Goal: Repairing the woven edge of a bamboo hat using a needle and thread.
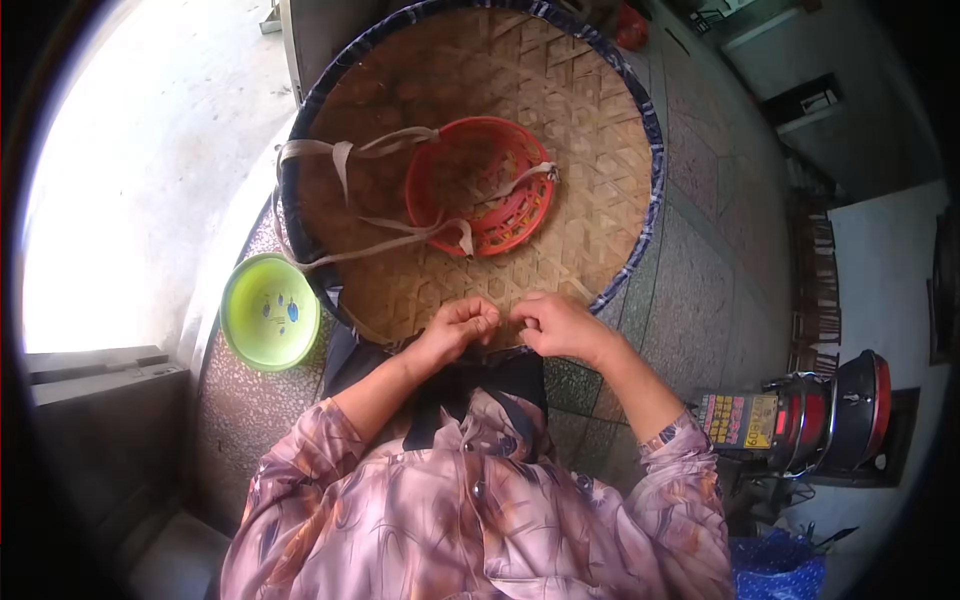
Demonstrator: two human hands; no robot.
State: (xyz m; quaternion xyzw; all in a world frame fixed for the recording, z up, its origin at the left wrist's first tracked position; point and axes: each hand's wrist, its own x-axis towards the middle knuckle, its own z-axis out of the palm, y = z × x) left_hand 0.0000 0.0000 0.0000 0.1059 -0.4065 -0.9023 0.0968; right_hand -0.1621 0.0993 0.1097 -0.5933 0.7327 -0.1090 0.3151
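A large round woven bamboo tray (600, 190) with a dark blue cloth-bound rim spreads out before me, its near edge at my lap. Both hands meet over that near edge. My left hand (462, 327) is closed, thumb and fingertips pinched together. Close beside it, my right hand (556, 325) is closed too, with its fingers curled in. Whatever lies between the fingers is too small to make out. Farther in on the tray sits a red plastic basket (480, 243) with openwork sides. Pale cloth straps (343, 165) trail from it over the tray's left rim.
On the speckled floor at the left stands a light green basin (270, 350). A motorcycle (850, 410) with a black rear box is parked at the right, above a blue bag (780, 567). Something red (631, 27) lies beyond the tray. Bright pavement (130, 150) shows past a doorway.
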